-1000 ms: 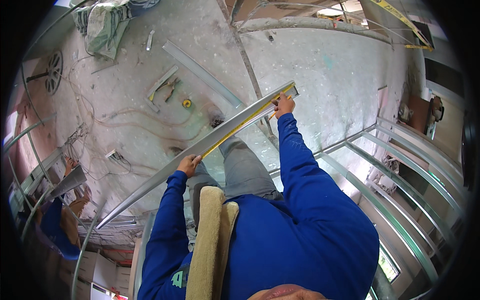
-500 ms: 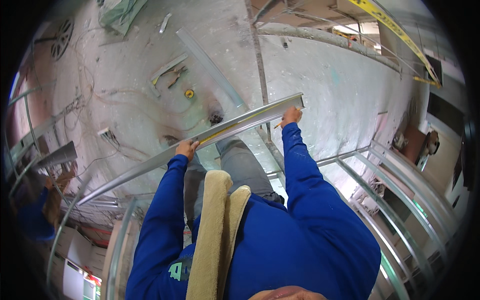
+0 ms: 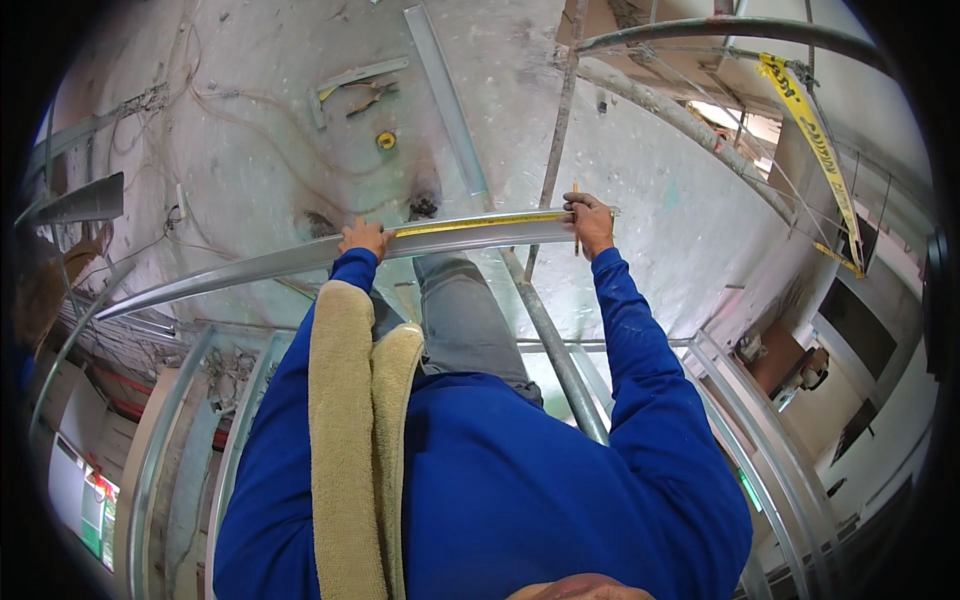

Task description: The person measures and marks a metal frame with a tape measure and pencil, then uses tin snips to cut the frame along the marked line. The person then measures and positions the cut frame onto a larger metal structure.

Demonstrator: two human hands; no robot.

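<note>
A long metal channel (image 3: 470,241) stretches across in front of me, from the far left up to my right hand. My left hand (image 3: 366,240) is closed over its upper edge. A yellow measuring tape blade (image 3: 480,224) lies along the channel between my hands; its case is not visible. My right hand (image 3: 592,224) is closed around a thin pencil (image 3: 576,246), held upright across the channel near its right end. The fingers of that hand are beside the tape's right end.
Pliers (image 3: 370,98), a small angled metal piece (image 3: 360,74), a round yellow thing (image 3: 386,140) and another metal channel (image 3: 446,100) lie on the floor. Scaffold pipes (image 3: 556,140) rise at right, with yellow barrier tape (image 3: 815,130). A metal frame (image 3: 750,440) stands lower right.
The channel has turned to lie more level across the view. My right hand has shifted from under its right end to its upper edge, and the pencil has turned upright.
</note>
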